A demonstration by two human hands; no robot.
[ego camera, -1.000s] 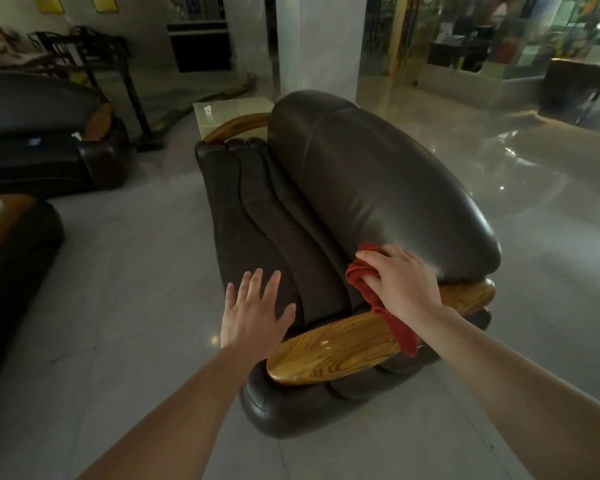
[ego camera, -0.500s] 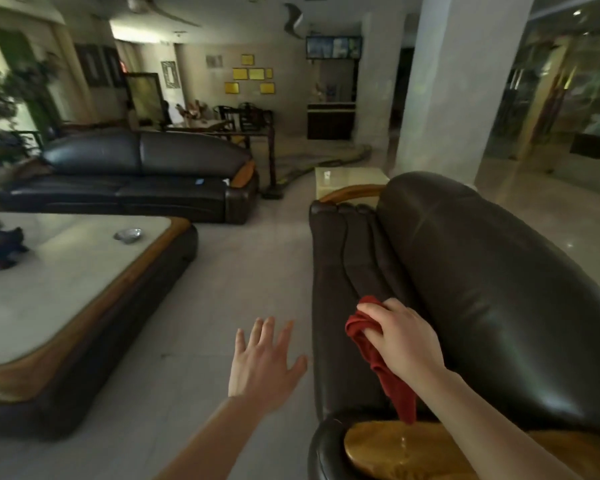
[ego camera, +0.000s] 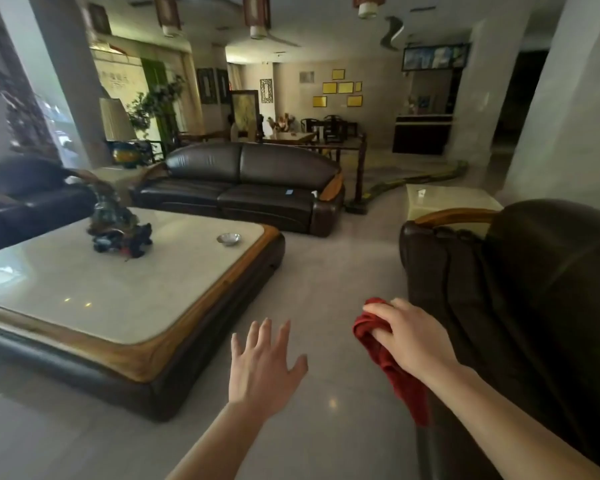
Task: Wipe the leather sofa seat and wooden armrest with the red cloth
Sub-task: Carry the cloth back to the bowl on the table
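Observation:
The dark brown leather sofa (ego camera: 520,299) fills the right side of the view. Its far wooden armrest (ego camera: 454,215) curves along the top of the far end; the near armrest is out of view. My right hand (ego camera: 413,337) grips the red cloth (ego camera: 392,368), which hangs down beside the sofa's front edge, over the floor. My left hand (ego camera: 262,368) hovers above the floor to the left of the cloth, fingers spread, holding nothing.
A low stone-topped coffee table (ego camera: 125,292) with a wooden rim stands at the left, bearing a dark ornament (ego camera: 118,226) and a small metal dish (ego camera: 228,239). A long leather sofa (ego camera: 243,188) sits beyond. A pale side table (ego camera: 447,199) stands behind the near sofa.
The view has swung up and to the left, away from the sofa. My right hand with the cloth has come off the near armrest and seat and now hangs beside the sofa's front.

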